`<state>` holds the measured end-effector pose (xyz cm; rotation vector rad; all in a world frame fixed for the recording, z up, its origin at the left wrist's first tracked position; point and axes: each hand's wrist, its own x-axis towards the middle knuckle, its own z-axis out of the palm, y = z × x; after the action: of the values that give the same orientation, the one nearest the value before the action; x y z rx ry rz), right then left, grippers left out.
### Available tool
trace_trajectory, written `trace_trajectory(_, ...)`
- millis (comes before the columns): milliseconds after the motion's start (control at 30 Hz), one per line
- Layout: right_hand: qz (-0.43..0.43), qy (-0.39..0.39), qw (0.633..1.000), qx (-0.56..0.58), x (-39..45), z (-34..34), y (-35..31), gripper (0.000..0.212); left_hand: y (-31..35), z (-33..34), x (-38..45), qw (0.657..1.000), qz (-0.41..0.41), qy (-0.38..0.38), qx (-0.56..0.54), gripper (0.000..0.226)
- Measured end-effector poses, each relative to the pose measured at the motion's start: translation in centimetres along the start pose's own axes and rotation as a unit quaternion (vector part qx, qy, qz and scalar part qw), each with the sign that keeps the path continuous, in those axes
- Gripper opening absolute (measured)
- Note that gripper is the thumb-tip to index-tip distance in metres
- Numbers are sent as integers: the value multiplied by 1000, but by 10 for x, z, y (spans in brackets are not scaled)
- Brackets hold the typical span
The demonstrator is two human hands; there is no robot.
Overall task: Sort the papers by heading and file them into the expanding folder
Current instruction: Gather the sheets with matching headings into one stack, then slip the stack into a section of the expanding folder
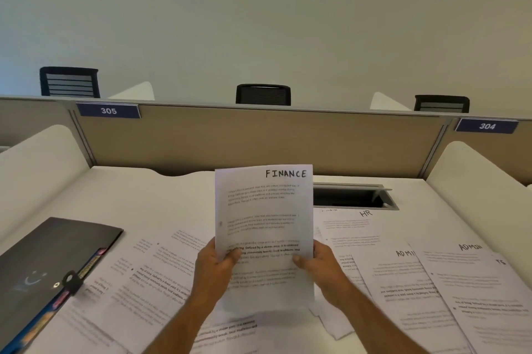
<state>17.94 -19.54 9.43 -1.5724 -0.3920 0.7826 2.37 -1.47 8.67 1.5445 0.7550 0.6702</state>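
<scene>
A sheet headed FINANCE (263,209) is held upright over the middle of the desk. My left hand (216,263) pinches its left edge and my right hand (315,263) pinches its right edge, thumbs on the front. The black expanding folder (49,261) lies closed at the left, its coloured tabs showing along the edge. Loose papers cover the desk: unlabelled sheets (149,276) on the left, one headed HR (354,227) behind the held sheet, and two headed ADMIN (403,281) (472,273) on the right.
A cable hatch (354,195) stands open in the desk behind the papers. A beige partition (259,137) with tags 305 and 304 closes the back. White side dividers (37,158) stand left and right. Office chairs (263,94) show beyond.
</scene>
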Motion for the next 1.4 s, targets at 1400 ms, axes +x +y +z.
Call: trace_trajectory(1400, 191, -76, 976, 66, 74, 251, 30, 26, -65, -368, 54, 720, -54, -32, 691, 70)
